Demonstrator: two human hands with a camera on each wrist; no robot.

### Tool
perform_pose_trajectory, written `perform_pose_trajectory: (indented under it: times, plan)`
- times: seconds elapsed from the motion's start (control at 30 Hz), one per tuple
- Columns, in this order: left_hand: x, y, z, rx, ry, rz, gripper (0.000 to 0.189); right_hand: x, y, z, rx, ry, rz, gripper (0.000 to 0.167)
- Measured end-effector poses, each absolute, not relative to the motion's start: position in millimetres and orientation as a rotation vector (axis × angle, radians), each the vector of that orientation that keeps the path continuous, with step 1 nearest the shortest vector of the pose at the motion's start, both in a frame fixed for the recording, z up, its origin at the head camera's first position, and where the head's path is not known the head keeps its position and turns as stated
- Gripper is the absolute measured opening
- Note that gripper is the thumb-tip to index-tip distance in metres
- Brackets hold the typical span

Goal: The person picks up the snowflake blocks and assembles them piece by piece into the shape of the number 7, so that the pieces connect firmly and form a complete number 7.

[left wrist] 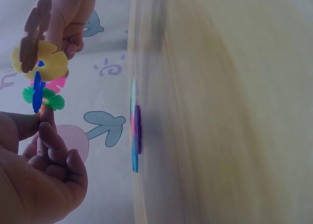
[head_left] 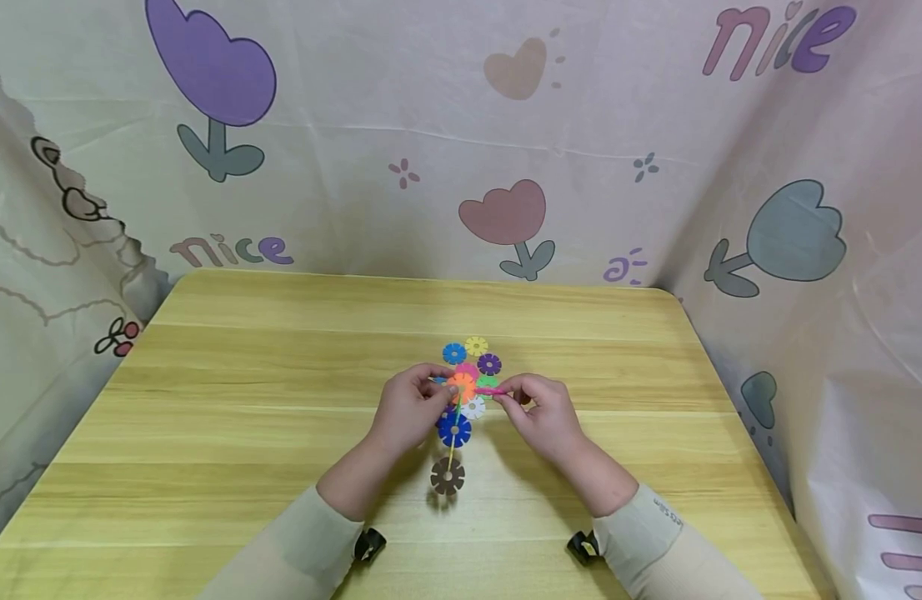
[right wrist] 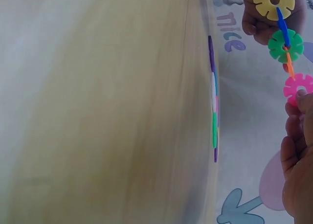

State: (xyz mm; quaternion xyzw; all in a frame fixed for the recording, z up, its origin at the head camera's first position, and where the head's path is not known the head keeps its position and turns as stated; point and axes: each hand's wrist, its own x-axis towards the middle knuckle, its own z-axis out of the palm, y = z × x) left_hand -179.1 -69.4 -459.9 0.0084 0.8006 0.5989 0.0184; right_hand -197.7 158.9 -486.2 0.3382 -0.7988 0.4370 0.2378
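Observation:
Above the middle of the table hangs a chain of notched plastic flower discs. It runs from a brown disc (head_left: pixel 448 477) through a yellow disc (right wrist: pixel 271 5), a blue disc (head_left: pixel 454 430) and a green disc (right wrist: pixel 279 48) to an orange disc (head_left: pixel 463 386). My left hand (head_left: pixel 412 407) pinches the orange disc between thumb and fingers. From the right, my right hand (head_left: pixel 545 414) pinches a pink disc (right wrist: pixel 292 87), seen edge-on in the head view. In the right wrist view, the pink disc meets the orange one at its edge.
Behind and below the chain, several loose discs lie on the wooden table (head_left: pixel 281 350), among them a light blue disc (head_left: pixel 454 353), a yellow disc (head_left: pixel 476 346), a purple disc (head_left: pixel 489 364) and a white disc (head_left: pixel 473 407). A printed curtain (head_left: pixel 371 83) stands along the table's back and sides.

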Motion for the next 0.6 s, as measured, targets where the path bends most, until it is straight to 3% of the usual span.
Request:
perform_pose_trajectory:
  times: [0.6]
  plan:
    - [-180.7, -68.4, -464.4, 0.025, 2.427, 1.942, 0.015, -197.3, 156.8, -489.2, 0.904, -2.198, 1.288, 0.028]
